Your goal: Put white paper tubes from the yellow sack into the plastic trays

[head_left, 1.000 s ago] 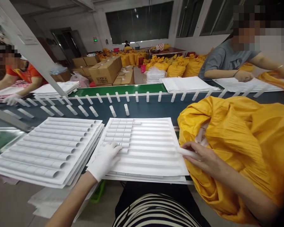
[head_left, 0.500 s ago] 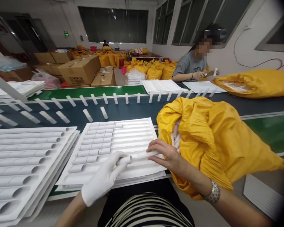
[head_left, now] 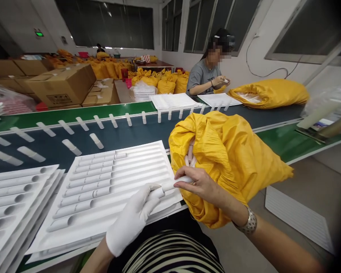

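My left hand (head_left: 133, 214), in a white glove, is closed around a short white tube (head_left: 157, 193). My bare right hand (head_left: 197, 184), wearing a wide metal band at the wrist, pinches a second white tube (head_left: 168, 186). The two tubes meet end to end; how far one sits inside the other is hard to tell. Beneath them lies a white grooved tray (head_left: 142, 167), its left part holding a row of white tubes (head_left: 89, 180). Right beside my right hand, an open yellow sack (head_left: 227, 148) shows white pieces (head_left: 191, 153) in its mouth.
A dark conveyor belt (head_left: 125, 134) carries several white tubes. Stacked trays (head_left: 49, 182) stand at left, and one tray (head_left: 298, 218) lies low at right. Across the belt, a co-worker (head_left: 201, 76) handles a small white piece near another yellow sack (head_left: 281, 93).
The view has turned rightward. My hands have brought the two tubes together, where a small gap showed before. The tubes on the belt appear further left.
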Demonstrator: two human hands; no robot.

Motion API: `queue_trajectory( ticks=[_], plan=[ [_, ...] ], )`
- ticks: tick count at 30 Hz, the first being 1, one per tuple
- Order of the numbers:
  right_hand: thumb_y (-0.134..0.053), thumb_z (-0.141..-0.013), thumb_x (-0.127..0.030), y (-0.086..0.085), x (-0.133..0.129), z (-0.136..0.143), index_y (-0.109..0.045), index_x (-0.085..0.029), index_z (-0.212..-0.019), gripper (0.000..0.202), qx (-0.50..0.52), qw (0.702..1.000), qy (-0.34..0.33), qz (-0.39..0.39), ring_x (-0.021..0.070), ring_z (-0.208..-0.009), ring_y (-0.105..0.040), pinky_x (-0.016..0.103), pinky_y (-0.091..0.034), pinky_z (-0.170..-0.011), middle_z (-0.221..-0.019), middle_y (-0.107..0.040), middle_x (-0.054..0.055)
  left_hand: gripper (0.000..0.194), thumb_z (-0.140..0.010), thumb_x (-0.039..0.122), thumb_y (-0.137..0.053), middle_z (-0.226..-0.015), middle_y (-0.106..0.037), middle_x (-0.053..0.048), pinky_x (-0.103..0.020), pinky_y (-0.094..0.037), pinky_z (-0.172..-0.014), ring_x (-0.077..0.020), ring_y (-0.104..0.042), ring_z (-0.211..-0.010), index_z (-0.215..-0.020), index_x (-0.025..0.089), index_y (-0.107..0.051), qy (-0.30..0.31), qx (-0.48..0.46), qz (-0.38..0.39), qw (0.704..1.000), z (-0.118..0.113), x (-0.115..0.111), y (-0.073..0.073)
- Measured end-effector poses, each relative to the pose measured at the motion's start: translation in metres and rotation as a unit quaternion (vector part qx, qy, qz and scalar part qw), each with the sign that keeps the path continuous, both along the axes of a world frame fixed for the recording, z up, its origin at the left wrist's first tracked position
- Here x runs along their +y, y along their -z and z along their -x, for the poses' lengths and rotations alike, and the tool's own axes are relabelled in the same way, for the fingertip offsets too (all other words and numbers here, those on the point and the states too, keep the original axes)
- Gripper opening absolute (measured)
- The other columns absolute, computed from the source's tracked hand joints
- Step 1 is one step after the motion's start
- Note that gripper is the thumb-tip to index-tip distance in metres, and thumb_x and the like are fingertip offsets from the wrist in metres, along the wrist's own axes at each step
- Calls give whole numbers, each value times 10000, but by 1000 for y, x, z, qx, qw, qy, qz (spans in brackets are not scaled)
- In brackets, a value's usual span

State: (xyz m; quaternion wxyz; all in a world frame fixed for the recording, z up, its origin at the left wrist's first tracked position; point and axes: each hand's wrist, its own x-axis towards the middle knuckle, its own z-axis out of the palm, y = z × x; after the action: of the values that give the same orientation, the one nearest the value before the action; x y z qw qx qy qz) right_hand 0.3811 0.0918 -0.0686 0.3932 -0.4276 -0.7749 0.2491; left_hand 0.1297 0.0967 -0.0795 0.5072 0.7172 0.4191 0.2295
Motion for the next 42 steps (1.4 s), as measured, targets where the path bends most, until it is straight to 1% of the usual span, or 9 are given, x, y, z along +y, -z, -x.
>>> queue_trajectory(
  ticks=[4,8,11,14,17,21,32,37,42],
  plan=[
    [-657,-977,-366,-1,-3,-12,-640,-195,-1023,178,3,996,-66,-62,195,-943,-658,316,-536,-861,-967,-684,62,344,-983,547,-496,-755,-457,31,-239,-382,-625,-120,-414,-660,-924,209,-518,76,-55,161,982,-11,4,-8],
    [-617,-1004,-311,2,-5,-21,-649,-201,-1025,116,-13,988,-121,-94,193,-982,-650,336,-534,-895,-1003,-681,75,390,-963,562,-530,-688,-308,70,-225,-175,-484,-83,-180,-550,-848,209,-410,114,-136,278,944,-13,12,-2],
    [-603,-1012,-334,4,-9,-22,-648,-197,-1033,145,-24,988,-125,-84,197,-980,-655,338,-529,-896,-1012,-690,85,345,-964,537,-543,-711,-405,47,-220,-288,-511,-92,-313,-569,-924,195,-512,126,-98,231,960,-13,13,-4],
    [-658,-966,-440,5,-12,-19,-624,-195,-1052,261,-13,998,-69,-9,181,-836,-667,279,-530,-764,-904,-698,46,294,-983,490,-512,-993,-632,-29,-290,-494,-803,-186,-579,-886,-1126,250,-603,101,-19,92,990,-16,7,-8],
    [-573,-1013,-452,5,-13,-13,-585,-192,-1078,268,4,995,-29,94,127,-559,-591,219,-461,-585,-642,-618,-51,280,-1003,414,-478,-1247,-651,-47,-387,-454,-1057,-250,-586,-1178,-1244,297,-560,63,6,-25,998,-20,-1,2],
    [-455,-1060,-357,5,-10,-6,-572,-199,-1040,198,-23,994,1,110,107,-443,-457,211,-353,-509,-523,-450,-101,292,-996,327,-504,-1271,-658,-65,-420,-462,-1081,-253,-617,-1181,-1287,298,-520,46,16,-120,992,-21,-6,23],
    [-491,-1049,-463,15,1,-2,-577,-199,-1098,282,-111,991,-74,-31,159,-747,-620,246,-477,-703,-803,-628,8,359,-1002,432,-483,-1304,-667,-49,-384,-430,-1114,-271,-589,-1242,-1288,261,-617,132,-11,37,990,-11,6,-2],
    [-551,-1002,-510,8,3,-8,-624,-168,-1083,359,-135,974,-175,-49,180,-846,-613,268,-493,-763,-909,-635,58,391,-984,501,-479,-1048,-708,-35,-322,-526,-846,-240,-647,-935,-1183,217,-660,160,25,95,982,-2,12,-3],
    [-494,-1053,-437,2,0,-13,-656,-167,-1027,317,-134,977,-163,-13,180,-813,-615,277,-483,-755,-855,-645,52,321,-996,438,-478,-1093,-732,-13,-315,-542,-874,-233,-669,-971,-1209,272,-652,136,34,46,989,3,6,9]
  ],
)
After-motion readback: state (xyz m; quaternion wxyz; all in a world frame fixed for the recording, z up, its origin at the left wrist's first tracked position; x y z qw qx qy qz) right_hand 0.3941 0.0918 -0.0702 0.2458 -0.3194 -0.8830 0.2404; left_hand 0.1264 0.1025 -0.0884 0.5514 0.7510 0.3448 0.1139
